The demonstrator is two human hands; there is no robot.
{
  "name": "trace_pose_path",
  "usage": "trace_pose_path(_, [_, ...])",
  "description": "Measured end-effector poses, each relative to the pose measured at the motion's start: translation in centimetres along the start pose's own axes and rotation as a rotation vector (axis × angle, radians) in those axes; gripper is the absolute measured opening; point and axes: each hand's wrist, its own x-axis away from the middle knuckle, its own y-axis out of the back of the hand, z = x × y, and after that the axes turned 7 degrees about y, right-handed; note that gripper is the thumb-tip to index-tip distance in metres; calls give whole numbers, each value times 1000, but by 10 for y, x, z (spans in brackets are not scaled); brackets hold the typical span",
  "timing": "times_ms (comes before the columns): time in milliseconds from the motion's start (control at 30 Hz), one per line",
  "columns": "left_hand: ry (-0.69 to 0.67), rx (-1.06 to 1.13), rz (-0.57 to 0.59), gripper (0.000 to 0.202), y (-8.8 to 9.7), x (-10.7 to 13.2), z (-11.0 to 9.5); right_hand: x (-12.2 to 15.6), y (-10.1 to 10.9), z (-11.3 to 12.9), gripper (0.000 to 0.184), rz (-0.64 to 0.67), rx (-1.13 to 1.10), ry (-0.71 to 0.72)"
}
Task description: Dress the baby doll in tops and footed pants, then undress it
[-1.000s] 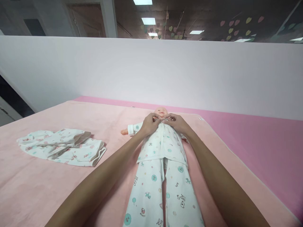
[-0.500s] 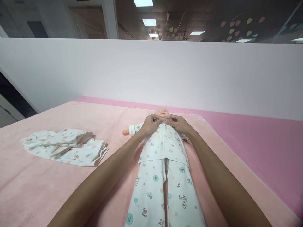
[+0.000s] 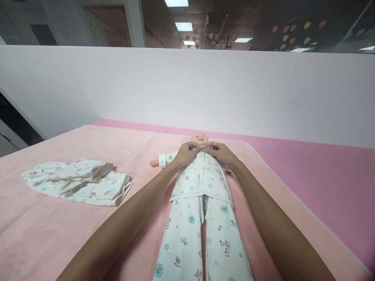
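A baby doll (image 3: 199,138) lies on its back, head away from me, dressed in a white patterned top (image 3: 202,175) and matching trousers (image 3: 183,238). At its neck, my left hand (image 3: 187,153) is closed, fingers pinching the left side of the top's collar. Close beside it my right hand (image 3: 220,152) pinches the collar's other side, the fingertips of both hands nearly meeting. The doll's arm on the left stretches out, its small hand (image 3: 154,163) showing past the cuff. My right arm mostly covers the doll's other arm. Whether a fastener sits between my fingers is hidden.
To the left lies a folded heap of white patterned baby clothing (image 3: 79,181). A pale pink blanket (image 3: 125,140) spreads under everything, over a brighter pink surface (image 3: 322,175). A white low wall (image 3: 187,86) rises behind, with dark glass above it.
Both hands stay at the doll's collar with hardly any movement. The whole view has shifted very slightly.
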Motion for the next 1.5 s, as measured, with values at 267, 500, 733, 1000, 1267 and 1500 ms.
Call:
trace_pose_path(267, [-23, 8, -2, 33, 0, -1, 4, -2, -2, -10, 37, -33, 60, 93])
trace_pose_path(500, [-31, -7, 52, 25, 6, -1, -1, -1, -5, -9, 37, -87, 158, 152])
trace_pose_path(733, [8, -5, 72, 31, 11, 1, -4, 1, -4, -5, 33, -94, 237, 201])
trace_pose_path(1000, [19, 25, 23, 35, 6, 1, -1, -8, 11, -6, 23, -20, 445, 355])
trace_pose_path(1267, [25, 20, 10, 30, 5, 0, 1, -5, 13, -3, 28, 9, 439, 368])
trace_pose_path(1500, [-32, -39, 80, 18, 6, -4, 4, 2, 18, 7, 23, 100, 498, 308])
